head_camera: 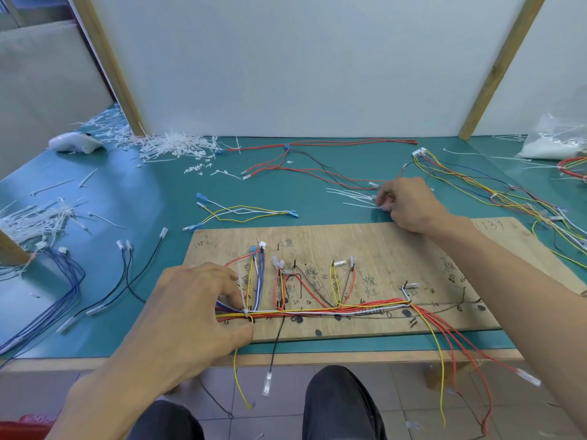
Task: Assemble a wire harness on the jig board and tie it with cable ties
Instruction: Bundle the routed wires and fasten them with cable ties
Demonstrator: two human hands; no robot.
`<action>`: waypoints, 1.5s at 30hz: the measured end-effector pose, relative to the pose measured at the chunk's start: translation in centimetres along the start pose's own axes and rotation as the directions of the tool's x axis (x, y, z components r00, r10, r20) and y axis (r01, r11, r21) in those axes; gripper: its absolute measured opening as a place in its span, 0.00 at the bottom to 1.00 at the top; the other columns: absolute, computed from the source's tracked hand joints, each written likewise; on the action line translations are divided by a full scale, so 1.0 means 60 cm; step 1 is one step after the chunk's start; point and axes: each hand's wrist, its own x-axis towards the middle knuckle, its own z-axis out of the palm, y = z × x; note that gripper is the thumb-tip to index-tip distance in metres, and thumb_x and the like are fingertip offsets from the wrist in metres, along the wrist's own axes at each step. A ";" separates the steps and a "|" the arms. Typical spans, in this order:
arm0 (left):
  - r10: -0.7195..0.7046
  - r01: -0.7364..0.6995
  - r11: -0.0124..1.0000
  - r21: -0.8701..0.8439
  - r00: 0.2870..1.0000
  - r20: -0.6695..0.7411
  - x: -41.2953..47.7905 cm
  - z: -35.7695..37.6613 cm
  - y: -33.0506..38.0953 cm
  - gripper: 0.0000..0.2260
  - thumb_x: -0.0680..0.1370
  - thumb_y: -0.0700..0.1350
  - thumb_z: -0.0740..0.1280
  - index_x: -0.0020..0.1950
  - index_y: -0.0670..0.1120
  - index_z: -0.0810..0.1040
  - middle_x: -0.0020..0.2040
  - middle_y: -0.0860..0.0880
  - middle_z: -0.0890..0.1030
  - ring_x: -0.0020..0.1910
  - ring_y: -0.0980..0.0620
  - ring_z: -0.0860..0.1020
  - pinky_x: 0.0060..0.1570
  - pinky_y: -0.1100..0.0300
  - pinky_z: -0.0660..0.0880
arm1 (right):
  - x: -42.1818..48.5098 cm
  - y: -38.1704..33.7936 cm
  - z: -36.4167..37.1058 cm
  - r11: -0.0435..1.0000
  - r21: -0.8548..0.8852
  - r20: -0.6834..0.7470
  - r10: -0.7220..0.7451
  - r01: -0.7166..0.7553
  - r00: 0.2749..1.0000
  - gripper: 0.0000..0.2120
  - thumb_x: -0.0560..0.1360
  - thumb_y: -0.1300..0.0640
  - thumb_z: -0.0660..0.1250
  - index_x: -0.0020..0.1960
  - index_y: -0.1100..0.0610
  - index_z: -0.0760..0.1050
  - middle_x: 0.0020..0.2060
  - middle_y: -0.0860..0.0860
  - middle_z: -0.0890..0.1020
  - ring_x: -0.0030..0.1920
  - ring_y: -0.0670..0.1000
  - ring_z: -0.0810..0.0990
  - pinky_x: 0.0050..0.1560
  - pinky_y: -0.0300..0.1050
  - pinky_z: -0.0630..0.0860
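While left grip (197, 300) pinches one harness (317, 309) on one jig board (397, 246), right grip (409, 204) pinches cable ties (352, 195).

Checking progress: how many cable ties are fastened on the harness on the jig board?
1: a white cable tie round the wire bundle at its left end, beside the left hand, tail up. The hand may hide others.

Illegible handwriting (370, 281) on jig board (413, 246)
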 end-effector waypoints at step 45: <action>0.032 -0.139 0.865 -0.481 0.974 -0.224 -0.113 0.024 0.087 0.07 0.79 0.48 0.74 0.42 0.59 0.83 0.45 0.63 0.84 0.53 0.61 0.80 0.52 0.69 0.71 | -0.433 -0.308 0.023 -0.051 0.998 -0.030 0.074 0.034 0.997 0.08 0.75 0.56 0.77 0.50 0.61 0.86 0.38 0.59 0.84 0.38 0.54 0.81 0.45 0.45 0.81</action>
